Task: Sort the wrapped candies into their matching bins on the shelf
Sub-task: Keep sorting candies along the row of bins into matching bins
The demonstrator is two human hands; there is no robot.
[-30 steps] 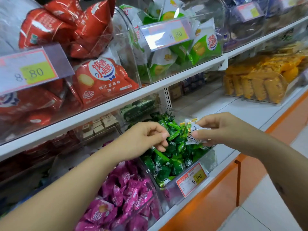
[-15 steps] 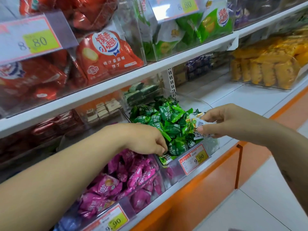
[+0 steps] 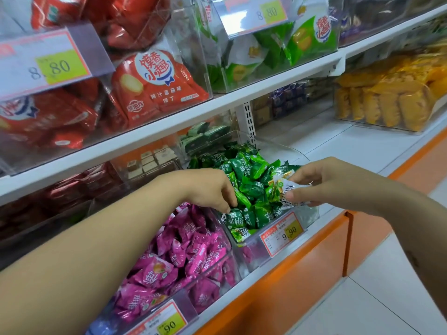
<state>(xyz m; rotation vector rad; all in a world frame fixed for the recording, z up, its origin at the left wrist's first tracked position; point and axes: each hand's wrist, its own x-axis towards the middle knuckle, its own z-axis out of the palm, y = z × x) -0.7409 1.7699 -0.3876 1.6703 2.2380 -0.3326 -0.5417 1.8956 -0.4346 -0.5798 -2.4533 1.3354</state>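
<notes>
the person stands at the shelf (image 3: 362,143), both hands over the clear bin (image 3: 286,149) heaped with green candies (image 3: 249,175). the right hand (image 3: 326,182) pinches a small clutch of white-wrapped candies (image 3: 286,189) between thumb and fingers, holding it just above the bin's right front corner, over the 9.90 price tag (image 3: 281,234). how many pieces are in that pinch i cannot tell. the left hand (image 3: 212,189) reaches in from the other side, knuckles up, fingers curled down so the tips touch the green pile near the bin's front left. whether it grips a piece or only rakes through them i cannot tell.

to my eye this is the picking-out step: the white wrappers do not match the green ones below, so they look like strays lifted out of this bin, with the left hand hunting for more. the pink candies (image 3: 188,247) in the next bin to the left do not match either. the next move calls for finding a bin of the same white wrapper, none of which i can see from here, and carrying the clutch there without letting a piece slip back into the green heap.
</notes>
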